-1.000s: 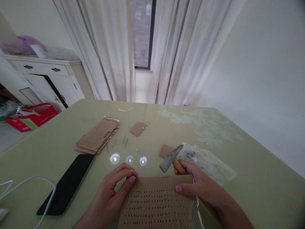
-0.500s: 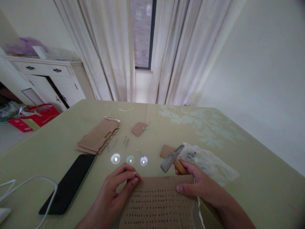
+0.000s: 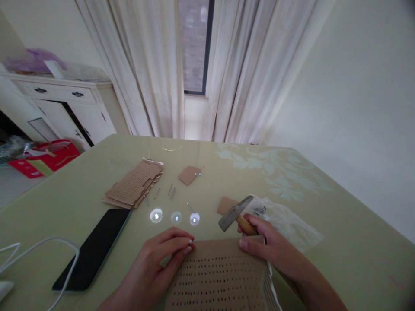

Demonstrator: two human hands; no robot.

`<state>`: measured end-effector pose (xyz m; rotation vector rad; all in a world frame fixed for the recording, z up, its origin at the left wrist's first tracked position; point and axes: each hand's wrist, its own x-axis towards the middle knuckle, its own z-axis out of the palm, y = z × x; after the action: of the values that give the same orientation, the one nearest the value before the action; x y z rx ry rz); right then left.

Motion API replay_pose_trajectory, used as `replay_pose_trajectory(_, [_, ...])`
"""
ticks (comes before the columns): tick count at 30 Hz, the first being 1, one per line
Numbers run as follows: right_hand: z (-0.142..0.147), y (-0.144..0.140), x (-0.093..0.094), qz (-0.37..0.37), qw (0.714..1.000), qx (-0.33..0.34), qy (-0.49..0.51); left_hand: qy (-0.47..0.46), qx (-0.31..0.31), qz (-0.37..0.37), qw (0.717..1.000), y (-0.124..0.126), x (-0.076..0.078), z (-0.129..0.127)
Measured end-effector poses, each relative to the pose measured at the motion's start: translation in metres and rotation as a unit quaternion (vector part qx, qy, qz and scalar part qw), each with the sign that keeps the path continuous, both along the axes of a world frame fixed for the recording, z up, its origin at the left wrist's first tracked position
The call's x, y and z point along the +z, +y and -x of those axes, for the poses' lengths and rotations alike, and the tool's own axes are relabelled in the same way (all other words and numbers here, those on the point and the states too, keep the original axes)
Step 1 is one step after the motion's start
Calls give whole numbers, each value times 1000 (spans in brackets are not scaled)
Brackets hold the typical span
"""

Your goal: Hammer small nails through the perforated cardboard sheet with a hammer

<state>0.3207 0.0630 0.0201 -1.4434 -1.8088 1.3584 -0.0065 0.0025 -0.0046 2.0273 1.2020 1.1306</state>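
Table: pale green, bearing everything below.
Board: perforated cardboard stack at the table's near edge, long axis running away from the person, far edge toward the window.
Phone: dark, left of the board, lying diagonally.
Bag: clear plastic, right of the board's far edge.
Right hand: at the board's far right corner, closed round the hammer's wooden handle, thumb resting on the board.
Left hand: at the board's far left corner, thumb and forefinger pinched on a nail.
Hammer: just beyond the board, head up and to the left, handle sloping back to the right.
Nail: tiny, at the board's far left corner; its direction cannot be told.
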Motion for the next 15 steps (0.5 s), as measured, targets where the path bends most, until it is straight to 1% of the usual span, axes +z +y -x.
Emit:
replay_pose_trajectory(2, [0,3,7,-67,997,2,-37,4,-3,-13,1000,-1,-1,0])
replay_pose_trajectory(4, [1,4,22,-131,989,4,-64,5,-5,-18,1000,-1,-1,0])
replay_pose_trajectory(6, [4,3,44,-188,979,5,-82,4,-10,-18,1000,-1,-1,0])
replay_pose_trajectory(8, [11,-2,69,-238,964,31,-112,3,-11,-20,1000,0,0,0])
replay_pose_trajectory(10, [23,-8,91,-275,946,86,-147,-1,-11,-28,1000,1,2,-1])
replay_pose_trajectory(11, [30,-11,99,-296,933,106,-174,-2,-12,-31,999,1,3,-1])
replay_pose_trajectory(13, [44,-15,108,-339,902,136,-231,-2,-14,-28,999,2,6,-1])
replay_pose_trajectory(15, [56,-16,109,-380,876,140,-262,4,-16,-23,1000,3,8,-1])
